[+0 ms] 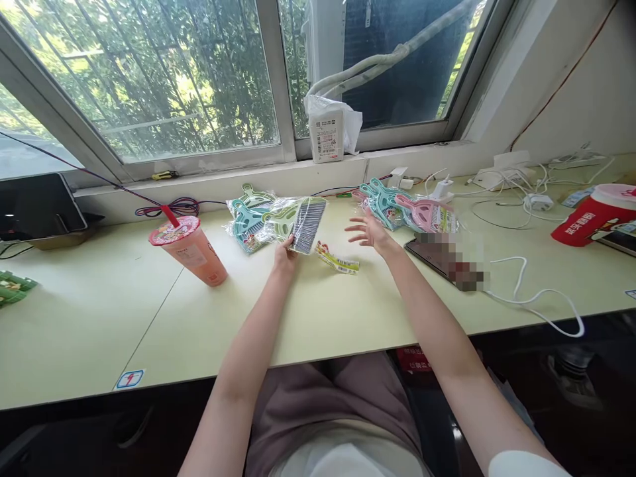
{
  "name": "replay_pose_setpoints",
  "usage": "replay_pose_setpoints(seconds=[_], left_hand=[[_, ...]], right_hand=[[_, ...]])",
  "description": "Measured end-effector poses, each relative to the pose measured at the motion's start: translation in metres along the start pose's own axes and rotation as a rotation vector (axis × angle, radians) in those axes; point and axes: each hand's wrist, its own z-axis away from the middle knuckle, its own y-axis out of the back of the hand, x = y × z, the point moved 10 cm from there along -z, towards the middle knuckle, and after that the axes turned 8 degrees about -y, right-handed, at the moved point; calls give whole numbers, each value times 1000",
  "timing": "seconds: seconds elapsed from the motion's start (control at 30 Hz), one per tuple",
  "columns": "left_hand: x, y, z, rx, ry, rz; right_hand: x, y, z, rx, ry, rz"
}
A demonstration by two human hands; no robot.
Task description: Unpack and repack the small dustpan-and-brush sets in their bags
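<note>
My left hand [285, 254] is closed on the near edge of a small brush-and-dustpan set in a clear bag [298, 222], pale green with grey bristles, lying against a pile of teal sets [247, 220]. My right hand [368, 233] hovers open, fingers spread, just above the table between a yellow paper label [338, 260] and a second pile of teal and pink sets [407, 207]. The hand touches nothing.
A pink drink cup with a red straw [191, 249] stands left of my left hand. A phone [437, 260] lies right of my right hand, with white cables [536, 301] and chargers [501, 175] beyond. A red cup [593, 217] lies far right. A white box [326, 136] sits on the windowsill.
</note>
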Motion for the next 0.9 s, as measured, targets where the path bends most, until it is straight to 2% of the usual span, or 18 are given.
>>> replay_pose_setpoints(seconds=[0.07, 0.1, 0.2, 0.27, 0.4, 0.53, 0.67, 0.73, 0.77, 0.9], left_hand=[[5, 5, -3, 33, -10, 9], [7, 7, -3, 40, -9, 11], [7, 6, -1, 34, 11, 13], [7, 2, 1, 7, 24, -8], [6, -3, 6, -42, 26, -77], [6, -8, 7, -90, 9, -117], [5, -13, 7, -143, 7, -119], [3, -13, 6, -141, 14, -120], [1, -12, 5, -130, 21, -124], [-11, -8, 2, -88, 80, -159]], right_hand=[[3, -24, 5, -173, 20, 245], [3, -33, 8, -215, 59, 406], [3, -52, 15, -206, 191, 852], [6, -60, 17, -218, 201, 982], [14, -61, 14, -282, 127, 949], [12, -54, 11, -281, 146, 855], [9, -57, 14, -330, 161, 767], [-2, -56, 15, -283, 220, 756], [-10, -53, 16, -220, 260, 765], [-42, -26, 20, 163, 390, 854]])
